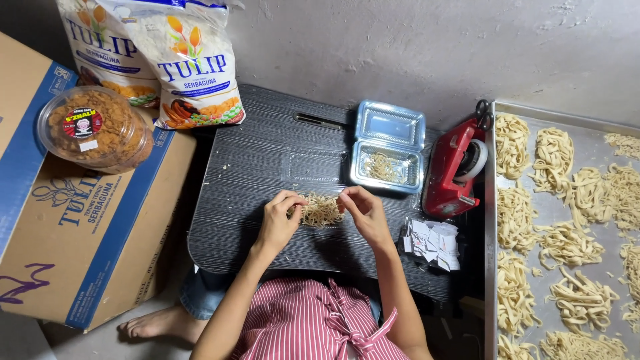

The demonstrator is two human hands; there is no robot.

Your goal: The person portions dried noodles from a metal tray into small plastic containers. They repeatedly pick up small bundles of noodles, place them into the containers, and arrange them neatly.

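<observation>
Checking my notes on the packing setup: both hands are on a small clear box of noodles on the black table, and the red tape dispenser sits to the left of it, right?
Not quite. The head view shows the red tape dispenser on the right, beside the metal tray. The rest holds: the left hand and right hand are on the clear box of noodles on the black table.

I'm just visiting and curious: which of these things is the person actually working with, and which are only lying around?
In use:
left hand and right hand, both on the noodle bundle
open clear box with noodles inside
noodle tray

Lying about:
tape dispenser
paper slips
flour bags
snack tub
carton
</observation>
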